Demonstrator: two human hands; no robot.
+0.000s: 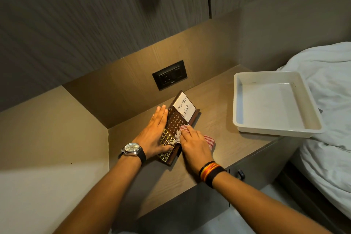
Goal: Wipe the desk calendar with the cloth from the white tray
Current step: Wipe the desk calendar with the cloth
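The dark wooden desk calendar stands on the bedside table, with a white "To Do List" note at its upper right and a brass grid at its lower left. My left hand lies flat along its left edge, thumb over the brass grid, steadying it. My right hand presses a red-and-white checked cloth against the calendar's face; part of the cloth sticks out beyond my fingertips and part bulges to the right of my hand. The white tray sits empty at the right.
A black socket plate is set in the back panel behind the calendar. The tray overhangs the table's right edge toward a bed with white sheets. A drawer knob shows below the table's front edge. A wall step bounds the left.
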